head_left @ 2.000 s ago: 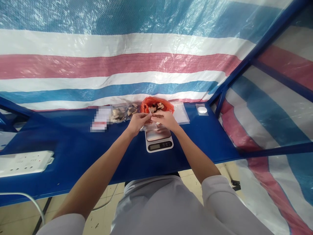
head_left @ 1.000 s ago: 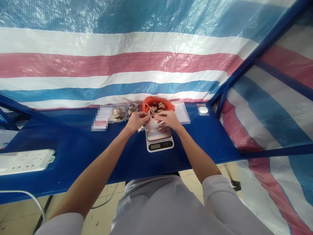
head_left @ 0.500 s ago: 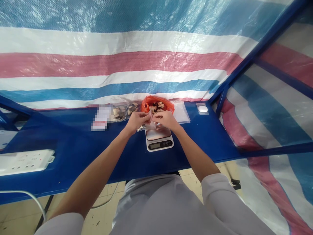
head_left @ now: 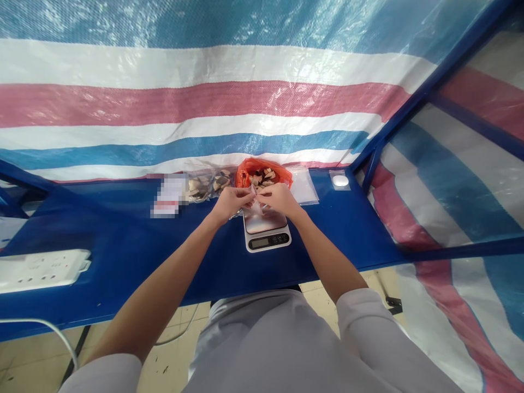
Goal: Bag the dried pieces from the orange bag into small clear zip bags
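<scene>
Both hands pinch a small clear plastic bag [head_left: 256,206] between them, above a white digital kitchen scale [head_left: 268,240]. My left hand [head_left: 230,204] is closed on the bag's left side. On the other side, the fingers of my right hand [head_left: 280,197] are closed on it too. Whether anything lies inside the bag I cannot make out. Just behind the hands stands an orange-red plastic bag [head_left: 245,168], its mouth open on dried brown-and-pale slices [head_left: 264,177]. Filled clear bags of similar slices [head_left: 200,188] lie left of it.
Flat clear plastic bags [head_left: 305,186] lie right of the orange-red bag. Farther right is a round white object [head_left: 339,181] in clear wrap. A blurred paper [head_left: 170,194] and a white power strip [head_left: 45,270] lie left on the blue table [head_left: 135,245]. Striped sheeting [head_left: 204,101] rises behind.
Both hands stay at nearly the same spot, still pinching the small bag over the scale. The view has shifted very slightly; nothing else has visibly moved.
</scene>
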`<state>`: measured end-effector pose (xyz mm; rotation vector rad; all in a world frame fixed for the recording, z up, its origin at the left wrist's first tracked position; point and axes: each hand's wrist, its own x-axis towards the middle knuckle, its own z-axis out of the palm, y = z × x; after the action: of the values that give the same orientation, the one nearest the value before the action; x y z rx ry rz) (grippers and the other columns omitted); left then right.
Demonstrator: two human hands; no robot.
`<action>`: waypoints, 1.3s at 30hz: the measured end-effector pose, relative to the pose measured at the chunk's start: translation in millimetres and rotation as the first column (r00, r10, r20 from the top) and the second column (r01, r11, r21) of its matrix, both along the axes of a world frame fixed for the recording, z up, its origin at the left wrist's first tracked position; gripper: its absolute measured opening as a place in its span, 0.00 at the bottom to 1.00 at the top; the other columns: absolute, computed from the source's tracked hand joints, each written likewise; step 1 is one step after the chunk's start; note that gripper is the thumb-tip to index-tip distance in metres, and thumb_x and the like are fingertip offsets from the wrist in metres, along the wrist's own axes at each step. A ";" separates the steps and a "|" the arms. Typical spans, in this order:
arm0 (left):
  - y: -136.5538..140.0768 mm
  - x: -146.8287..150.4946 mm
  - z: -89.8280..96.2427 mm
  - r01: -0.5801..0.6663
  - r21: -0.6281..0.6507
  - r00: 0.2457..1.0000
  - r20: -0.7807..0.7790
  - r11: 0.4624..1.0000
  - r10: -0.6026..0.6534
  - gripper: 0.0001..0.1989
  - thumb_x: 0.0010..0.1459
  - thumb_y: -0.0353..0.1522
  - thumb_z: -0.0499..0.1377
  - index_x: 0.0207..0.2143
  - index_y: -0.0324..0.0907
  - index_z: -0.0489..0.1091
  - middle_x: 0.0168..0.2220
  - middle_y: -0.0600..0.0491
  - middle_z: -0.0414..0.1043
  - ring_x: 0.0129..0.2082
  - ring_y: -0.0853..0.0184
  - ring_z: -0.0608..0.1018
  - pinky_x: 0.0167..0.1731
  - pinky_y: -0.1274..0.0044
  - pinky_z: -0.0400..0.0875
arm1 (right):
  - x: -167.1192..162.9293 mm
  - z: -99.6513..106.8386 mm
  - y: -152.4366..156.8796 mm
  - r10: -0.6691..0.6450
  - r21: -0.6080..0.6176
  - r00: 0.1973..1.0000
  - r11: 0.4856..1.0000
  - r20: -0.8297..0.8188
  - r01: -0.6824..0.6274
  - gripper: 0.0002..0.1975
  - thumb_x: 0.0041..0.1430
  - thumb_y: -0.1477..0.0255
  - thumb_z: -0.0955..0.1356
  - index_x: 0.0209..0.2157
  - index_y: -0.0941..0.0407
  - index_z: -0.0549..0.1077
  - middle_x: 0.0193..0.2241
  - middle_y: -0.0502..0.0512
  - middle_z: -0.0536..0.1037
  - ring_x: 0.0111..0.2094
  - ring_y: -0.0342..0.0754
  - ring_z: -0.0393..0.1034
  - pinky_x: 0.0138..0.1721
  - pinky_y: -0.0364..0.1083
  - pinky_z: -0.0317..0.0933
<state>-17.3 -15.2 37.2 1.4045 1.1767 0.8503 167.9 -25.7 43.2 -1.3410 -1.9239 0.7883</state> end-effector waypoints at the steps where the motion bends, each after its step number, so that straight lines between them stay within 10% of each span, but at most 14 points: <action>1: 0.5 -0.5 0.2 0.012 0.010 1.000 -0.020 1.000 -0.012 0.18 0.43 0.45 0.69 0.25 0.37 0.78 0.22 0.51 0.77 0.22 0.68 0.76 0.29 0.76 0.74 | 0.0 -0.1 -0.4 0.000 -0.009 1.000 1.000 -0.006 0.000 0.10 0.56 0.74 0.70 0.23 0.57 0.81 0.20 0.50 0.78 0.26 0.44 0.69 0.31 0.43 0.57; 13: 4.5 -7.7 6.9 0.129 0.188 0.943 -0.328 0.974 -0.062 0.14 0.51 0.41 0.62 0.20 0.40 0.76 0.20 0.52 0.76 0.22 0.66 0.77 0.25 0.78 0.69 | -0.7 -9.6 0.9 -0.029 0.018 0.997 0.999 -0.067 0.030 0.14 0.54 0.70 0.70 0.17 0.57 0.75 0.17 0.49 0.72 0.26 0.44 0.65 0.29 0.43 0.55; 39: -1.9 -4.8 -0.4 -0.056 0.022 0.998 -0.019 0.998 0.057 0.17 0.44 0.44 0.69 0.21 0.38 0.77 0.21 0.52 0.76 0.21 0.70 0.74 0.27 0.77 0.71 | -2.1 0.5 -4.6 0.039 0.023 0.999 0.999 -0.016 -0.038 0.09 0.58 0.71 0.69 0.28 0.57 0.82 0.27 0.52 0.82 0.31 0.47 0.72 0.34 0.44 0.60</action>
<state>-22.1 -17.1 36.8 1.4050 1.2305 0.8926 165.9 -30.3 43.6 -1.2837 -1.9455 0.7917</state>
